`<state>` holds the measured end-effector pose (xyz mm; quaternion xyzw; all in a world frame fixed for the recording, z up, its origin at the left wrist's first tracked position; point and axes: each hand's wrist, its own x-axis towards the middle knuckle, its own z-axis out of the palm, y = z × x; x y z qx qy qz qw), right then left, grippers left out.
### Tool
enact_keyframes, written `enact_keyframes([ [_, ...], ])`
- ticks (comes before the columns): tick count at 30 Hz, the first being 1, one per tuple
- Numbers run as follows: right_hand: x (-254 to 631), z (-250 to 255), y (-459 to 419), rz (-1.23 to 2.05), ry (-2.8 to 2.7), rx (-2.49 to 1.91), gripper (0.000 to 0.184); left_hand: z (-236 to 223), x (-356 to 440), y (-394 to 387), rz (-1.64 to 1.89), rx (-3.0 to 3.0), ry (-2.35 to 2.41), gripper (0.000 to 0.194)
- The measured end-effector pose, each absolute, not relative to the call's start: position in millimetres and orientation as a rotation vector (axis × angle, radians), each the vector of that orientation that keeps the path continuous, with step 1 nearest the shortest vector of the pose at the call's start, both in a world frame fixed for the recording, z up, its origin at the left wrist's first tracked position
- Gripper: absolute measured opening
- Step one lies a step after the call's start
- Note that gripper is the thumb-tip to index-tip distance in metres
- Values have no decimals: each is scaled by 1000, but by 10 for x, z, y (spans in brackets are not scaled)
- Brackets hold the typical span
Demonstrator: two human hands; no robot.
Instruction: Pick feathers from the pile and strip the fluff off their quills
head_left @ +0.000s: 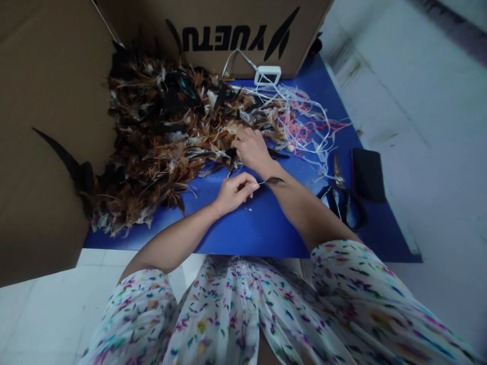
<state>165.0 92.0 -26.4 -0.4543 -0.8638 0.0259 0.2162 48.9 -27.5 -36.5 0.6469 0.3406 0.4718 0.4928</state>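
My left hand (236, 193) is closed in a pinch on the thin quill of a small dark feather (274, 180). The feather points right, across my right wrist. Higher up, my right hand (251, 148) rests at the near edge of a large heap of brown and black feathers (163, 132). Its fingers are curled down into the heap, and what lies between the fingertips is hidden. Dark feathers stick out under that hand on both sides.
Pink and white strings (304, 119) lie tangled on the blue table (243, 230), right of the heap. Black-handled scissors (344, 200) and a dark flat case (367, 175) are farther right. A white-framed device (267, 76) stands before a printed cardboard box (228, 15). Cardboard (45, 192) borders the left.
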Motion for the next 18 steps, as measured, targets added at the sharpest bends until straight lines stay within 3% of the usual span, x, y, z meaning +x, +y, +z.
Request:
enact_keyframes([
  [7,1862,-152,1113,172,-2072,-1141,22,-376,483,-259,1140,1534,824,35],
  [14,2134,90,1185,399,-1646,-1078,43,-337,472,-225,1163,1403,819,41],
  [18,2265,79,1143,590,-1468,-1034,44,-335,465,-198,1197,1332,801,40],
])
